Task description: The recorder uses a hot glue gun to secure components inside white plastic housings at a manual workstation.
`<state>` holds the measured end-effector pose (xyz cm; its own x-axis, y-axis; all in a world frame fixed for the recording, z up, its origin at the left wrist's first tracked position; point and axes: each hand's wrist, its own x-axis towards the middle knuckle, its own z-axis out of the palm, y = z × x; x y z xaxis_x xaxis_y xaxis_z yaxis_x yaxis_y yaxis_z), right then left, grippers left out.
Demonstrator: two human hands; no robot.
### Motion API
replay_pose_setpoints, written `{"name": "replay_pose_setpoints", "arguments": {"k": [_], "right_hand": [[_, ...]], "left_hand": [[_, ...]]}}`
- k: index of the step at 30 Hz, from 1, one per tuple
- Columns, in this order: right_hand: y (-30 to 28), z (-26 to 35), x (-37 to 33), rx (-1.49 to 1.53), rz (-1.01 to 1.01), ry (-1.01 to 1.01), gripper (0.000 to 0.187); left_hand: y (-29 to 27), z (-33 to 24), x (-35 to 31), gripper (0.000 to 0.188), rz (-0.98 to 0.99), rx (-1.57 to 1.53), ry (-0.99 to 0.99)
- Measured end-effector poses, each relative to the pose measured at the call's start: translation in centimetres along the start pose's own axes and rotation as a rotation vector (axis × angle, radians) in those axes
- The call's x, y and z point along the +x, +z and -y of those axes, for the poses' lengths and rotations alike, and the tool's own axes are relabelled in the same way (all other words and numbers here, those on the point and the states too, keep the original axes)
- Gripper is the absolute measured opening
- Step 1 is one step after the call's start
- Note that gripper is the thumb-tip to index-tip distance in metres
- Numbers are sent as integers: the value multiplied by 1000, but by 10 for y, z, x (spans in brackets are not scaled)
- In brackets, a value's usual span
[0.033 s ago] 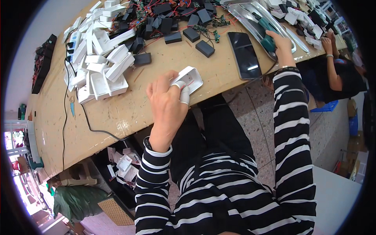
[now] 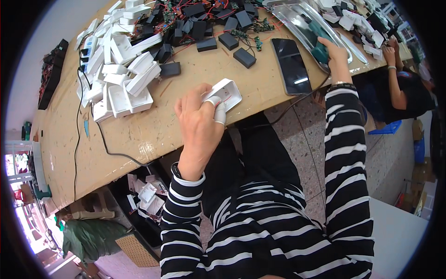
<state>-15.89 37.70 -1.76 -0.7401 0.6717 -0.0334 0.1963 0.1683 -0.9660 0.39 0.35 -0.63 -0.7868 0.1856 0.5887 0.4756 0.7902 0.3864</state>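
At the table's near edge, my left hand (image 2: 199, 122) is closed around a small white plastic case (image 2: 230, 93), its open side up. White covers wrap the thumb and a finger, and a thin red wire lies in the case. Off to the right, my right hand (image 2: 338, 56) grips the dark green handle of a corded tool (image 2: 319, 52), shaped like a glue gun. The tool is over a shiny metal tray (image 2: 290, 19); its front end is hard to make out. A dark cable runs from near this hand down past the table edge.
A black phone (image 2: 291, 67) lies between my hands. White cases (image 2: 132, 100) pile up at left; black boxes (image 2: 245, 57) and wired circuit boards (image 2: 258, 43) spread behind. A cord (image 2: 108, 151) crosses the left side. Another person's arm (image 2: 395, 81) is at far right.
My right hand and the green tool have shifted very slightly toward me. The left hand keeps its hold on the white case.
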Motion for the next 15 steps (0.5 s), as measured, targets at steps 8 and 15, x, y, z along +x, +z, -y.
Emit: {"name": "replay_pose_setpoints", "arguments": {"k": [8,15], "right_hand": [[-70,17,-90,662,431,-270,39],[-113,-12,-171,789,818,-337,68]], "left_hand": [[-3,-11,-13,13,-159,-69,13],[4,-33,-31,15,-170,-125,-50]]}}
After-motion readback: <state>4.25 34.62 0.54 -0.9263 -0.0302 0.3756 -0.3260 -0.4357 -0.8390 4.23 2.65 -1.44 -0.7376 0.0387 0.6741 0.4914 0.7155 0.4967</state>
